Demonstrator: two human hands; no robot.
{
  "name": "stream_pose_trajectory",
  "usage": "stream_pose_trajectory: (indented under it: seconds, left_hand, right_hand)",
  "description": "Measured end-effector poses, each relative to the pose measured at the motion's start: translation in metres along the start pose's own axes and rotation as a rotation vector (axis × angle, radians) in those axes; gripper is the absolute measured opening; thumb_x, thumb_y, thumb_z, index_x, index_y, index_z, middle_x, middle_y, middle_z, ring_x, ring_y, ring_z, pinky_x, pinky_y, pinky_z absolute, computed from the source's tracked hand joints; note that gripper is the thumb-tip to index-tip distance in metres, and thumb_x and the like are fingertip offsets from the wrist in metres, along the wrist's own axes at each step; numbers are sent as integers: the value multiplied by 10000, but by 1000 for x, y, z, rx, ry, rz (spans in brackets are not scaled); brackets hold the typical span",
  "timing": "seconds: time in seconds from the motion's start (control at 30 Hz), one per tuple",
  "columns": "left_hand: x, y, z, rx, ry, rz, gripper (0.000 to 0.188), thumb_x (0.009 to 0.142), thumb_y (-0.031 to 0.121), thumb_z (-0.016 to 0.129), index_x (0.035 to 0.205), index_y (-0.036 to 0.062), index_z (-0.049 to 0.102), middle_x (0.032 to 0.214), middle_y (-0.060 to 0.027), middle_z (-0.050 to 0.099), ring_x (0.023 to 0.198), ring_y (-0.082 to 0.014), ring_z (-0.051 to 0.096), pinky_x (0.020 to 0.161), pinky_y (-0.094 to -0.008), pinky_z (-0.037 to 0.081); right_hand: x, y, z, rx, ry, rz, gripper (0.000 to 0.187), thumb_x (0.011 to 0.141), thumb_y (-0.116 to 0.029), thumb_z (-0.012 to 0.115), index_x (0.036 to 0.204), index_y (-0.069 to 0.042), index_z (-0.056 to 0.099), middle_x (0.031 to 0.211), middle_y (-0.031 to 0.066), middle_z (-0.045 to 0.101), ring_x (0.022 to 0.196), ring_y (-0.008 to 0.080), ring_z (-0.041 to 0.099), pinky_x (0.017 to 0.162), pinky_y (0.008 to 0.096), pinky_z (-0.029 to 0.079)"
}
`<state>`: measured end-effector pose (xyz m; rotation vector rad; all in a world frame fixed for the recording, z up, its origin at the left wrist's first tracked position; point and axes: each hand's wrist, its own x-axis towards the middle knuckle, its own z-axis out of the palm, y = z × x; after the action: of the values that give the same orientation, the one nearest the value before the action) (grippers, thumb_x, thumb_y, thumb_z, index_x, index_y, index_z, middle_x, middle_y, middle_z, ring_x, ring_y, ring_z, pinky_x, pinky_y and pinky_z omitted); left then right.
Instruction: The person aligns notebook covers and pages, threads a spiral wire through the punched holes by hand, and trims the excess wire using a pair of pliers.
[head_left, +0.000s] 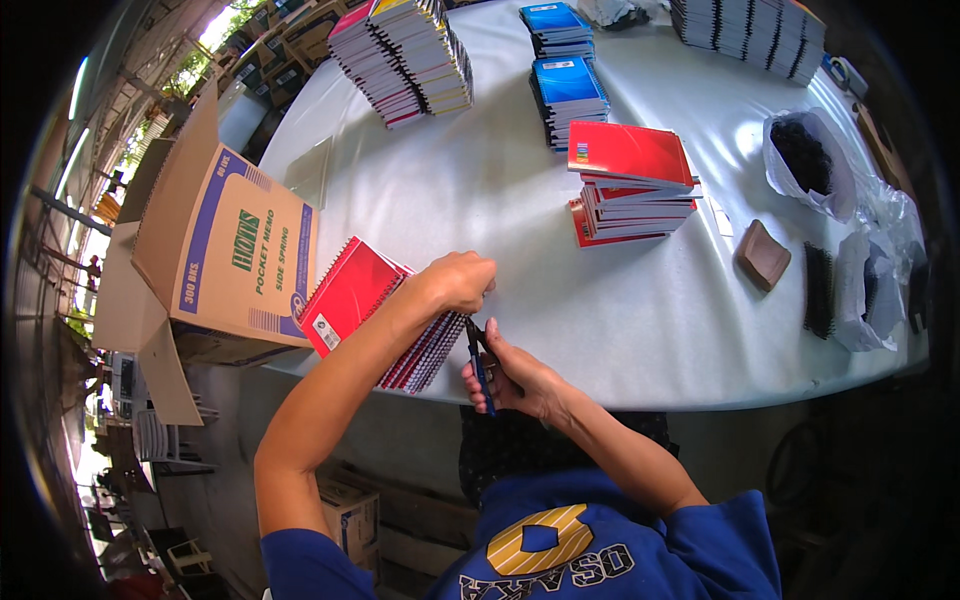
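My right hand (515, 372) is closed around the blue-handled pliers (478, 372), near the table's front edge. Their dark jaws point up toward my left hand (462, 282). That hand is curled, with its fingertips mostly hidden; what they pinch, if anything, I cannot make out. Under my left forearm sits a stack of red spiral notebooks (352, 285), its bound edges facing the pliers. Farther off and to the right, another pile of red notebooks (630, 150) lies unevenly stacked.
An open cardboard box (250, 240) stands left. Farther back are blue notebooks (570, 82), a tall notebook stack (400, 60) and more notebooks (750, 35). To the right lie a brown block-like piece (763, 256), black coils (818, 290) and a plastic bag of black pieces (805, 160).
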<state>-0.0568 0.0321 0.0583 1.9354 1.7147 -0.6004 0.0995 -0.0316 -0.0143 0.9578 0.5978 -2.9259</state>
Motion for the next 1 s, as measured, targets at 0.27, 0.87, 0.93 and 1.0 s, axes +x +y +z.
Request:
stream_pose_trajectory:
  seconds: [0.27,0.87,0.93,1.0]
  left_hand:
    - [-1,-4,1,-27,47,25,477,634,-62,572,1088,24,692,1018,-235,684,982,-381,659,843,-420,530]
    - [-4,-4,-1,-40,76,3,569,627,-65,559,1178,36,663,1183,-188,651,1085,-380,620,930,-427,507]
    - [-4,-5,0,-46,93,10,580,626,-66,557,1189,33,655,1183,-186,652,1096,-380,615,931,-431,506]
    - [-5,1,-7,-24,16,-79,597,629,-63,554,1210,38,643,1214,-195,635,1119,-378,605,942,-429,502]
  right_hand:
    - [8,-10,-2,83,-102,44,739,911,-741,313,821,-39,526,658,40,451,576,171,424,567,308,409]
    - [6,-9,-9,77,-59,102,791,922,-725,298,910,21,558,771,117,559,718,258,573,694,431,529]
    - [8,-7,-10,52,-70,97,803,914,-740,298,908,21,552,777,118,557,717,259,571,690,431,534]
    - [7,-9,-8,52,-74,100,791,919,-734,298,908,13,554,761,114,551,705,251,563,674,421,529]
